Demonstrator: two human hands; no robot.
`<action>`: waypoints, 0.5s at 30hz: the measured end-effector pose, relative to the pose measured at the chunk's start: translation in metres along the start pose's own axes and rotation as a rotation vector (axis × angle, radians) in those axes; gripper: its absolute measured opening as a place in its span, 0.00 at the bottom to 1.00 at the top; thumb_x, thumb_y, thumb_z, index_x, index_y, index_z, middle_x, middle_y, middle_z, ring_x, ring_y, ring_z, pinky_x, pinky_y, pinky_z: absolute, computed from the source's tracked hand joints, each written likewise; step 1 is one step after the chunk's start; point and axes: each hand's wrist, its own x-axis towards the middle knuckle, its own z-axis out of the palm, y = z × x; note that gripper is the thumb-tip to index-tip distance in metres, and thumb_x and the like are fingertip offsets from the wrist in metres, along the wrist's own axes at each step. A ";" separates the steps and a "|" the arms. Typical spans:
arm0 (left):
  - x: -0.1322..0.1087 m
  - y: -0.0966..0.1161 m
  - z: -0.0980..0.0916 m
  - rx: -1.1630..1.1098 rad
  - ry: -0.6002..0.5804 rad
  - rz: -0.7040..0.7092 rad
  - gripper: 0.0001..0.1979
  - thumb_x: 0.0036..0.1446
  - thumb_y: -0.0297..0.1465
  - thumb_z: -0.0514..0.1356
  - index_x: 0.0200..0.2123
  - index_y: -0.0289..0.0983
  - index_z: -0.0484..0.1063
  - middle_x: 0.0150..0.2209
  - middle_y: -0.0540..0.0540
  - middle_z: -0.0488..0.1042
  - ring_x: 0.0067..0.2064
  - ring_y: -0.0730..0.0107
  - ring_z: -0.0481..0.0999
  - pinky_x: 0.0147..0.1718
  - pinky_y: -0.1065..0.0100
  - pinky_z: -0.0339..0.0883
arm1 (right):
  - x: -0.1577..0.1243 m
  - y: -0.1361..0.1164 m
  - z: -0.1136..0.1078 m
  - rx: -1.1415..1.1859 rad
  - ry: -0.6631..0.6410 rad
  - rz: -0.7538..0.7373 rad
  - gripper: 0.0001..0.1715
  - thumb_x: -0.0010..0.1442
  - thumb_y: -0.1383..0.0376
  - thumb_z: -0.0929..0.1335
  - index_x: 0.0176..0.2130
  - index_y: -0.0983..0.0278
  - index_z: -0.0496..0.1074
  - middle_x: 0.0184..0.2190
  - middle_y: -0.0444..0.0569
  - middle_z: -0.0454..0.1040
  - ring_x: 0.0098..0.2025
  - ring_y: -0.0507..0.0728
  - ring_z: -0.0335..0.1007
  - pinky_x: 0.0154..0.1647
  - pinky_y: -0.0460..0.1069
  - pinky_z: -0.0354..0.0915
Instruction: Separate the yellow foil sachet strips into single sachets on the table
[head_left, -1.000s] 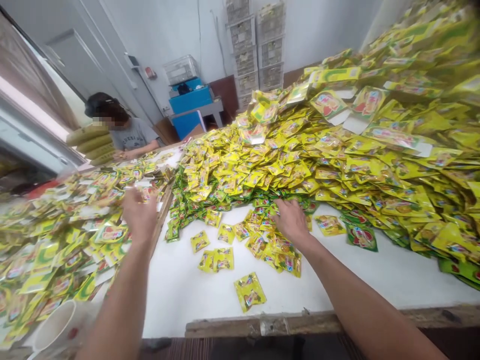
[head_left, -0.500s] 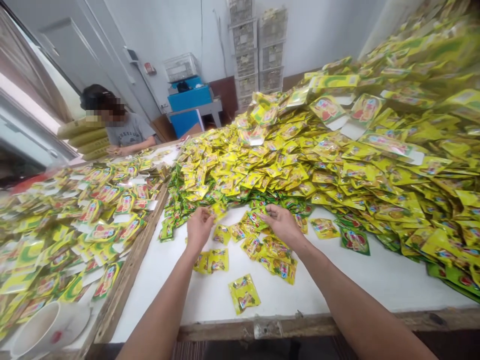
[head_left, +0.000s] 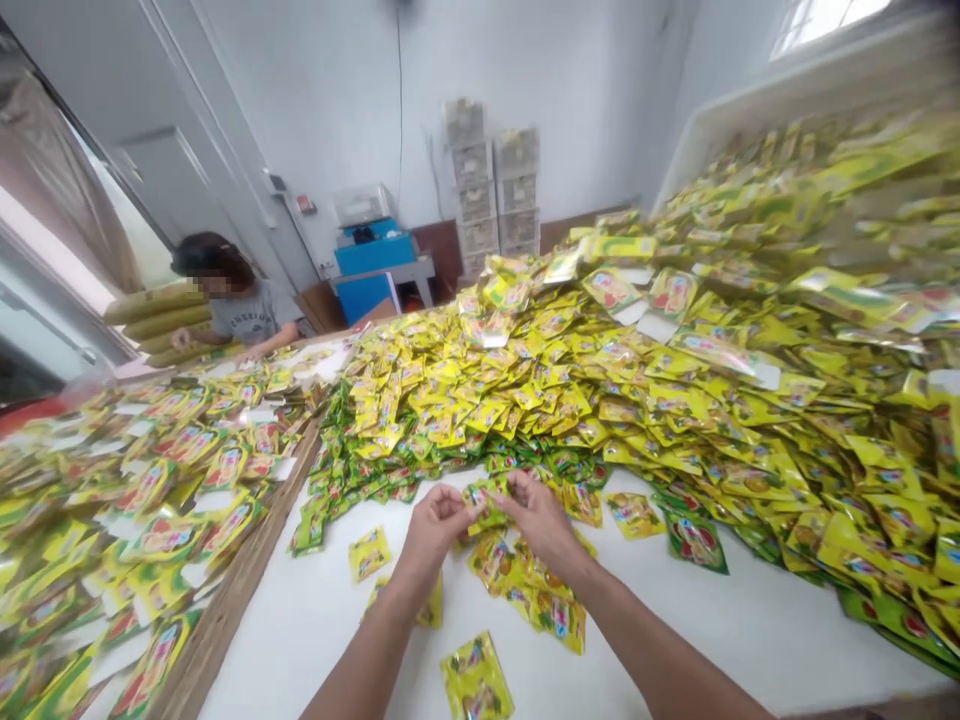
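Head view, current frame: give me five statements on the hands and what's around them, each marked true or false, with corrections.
1. The left hand and the right hand both have fingers on the greenish packaging between them. True, though how many packets that is stays unclear.
2. The wooden strip runs to the right of both hands. False: it runs to their left.
3. The yellow packet at the bottom edge lies on the white tabletop. True.
4. The co-worker in grey is on the picture's right side. False: on its left side.
5. The stacked crates stand beyond the large packet pile. True.
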 end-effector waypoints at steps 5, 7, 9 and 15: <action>0.012 0.014 0.007 0.040 -0.121 0.036 0.20 0.36 0.35 0.71 0.26 0.37 0.62 0.16 0.59 0.62 0.18 0.80 0.60 0.19 0.76 0.58 | -0.001 -0.014 -0.006 0.224 -0.054 0.075 0.21 0.46 0.51 0.71 0.35 0.62 0.67 0.28 0.44 0.72 0.33 0.56 0.68 0.34 0.49 0.65; 0.018 0.026 0.008 0.098 -0.215 0.016 0.20 0.36 0.35 0.71 0.26 0.37 0.62 0.16 0.58 0.64 0.18 0.79 0.62 0.19 0.75 0.58 | 0.001 -0.020 -0.010 0.278 -0.053 0.099 0.24 0.43 0.52 0.73 0.35 0.62 0.66 0.29 0.44 0.72 0.33 0.56 0.69 0.35 0.49 0.65; 0.029 0.045 0.008 0.210 -0.344 -0.046 0.20 0.35 0.35 0.71 0.26 0.37 0.64 0.17 0.54 0.68 0.18 0.76 0.66 0.21 0.73 0.61 | 0.003 -0.023 -0.014 0.263 0.013 0.096 0.25 0.40 0.52 0.73 0.33 0.62 0.64 0.27 0.44 0.71 0.32 0.56 0.68 0.35 0.49 0.64; 0.114 0.123 0.044 0.717 -0.182 0.211 0.21 0.43 0.41 0.66 0.38 0.36 0.71 0.31 0.41 0.77 0.32 0.59 0.76 0.32 0.64 0.65 | 0.005 -0.018 -0.018 0.063 0.195 0.066 0.19 0.46 0.55 0.70 0.36 0.60 0.64 0.29 0.43 0.68 0.33 0.55 0.65 0.31 0.47 0.63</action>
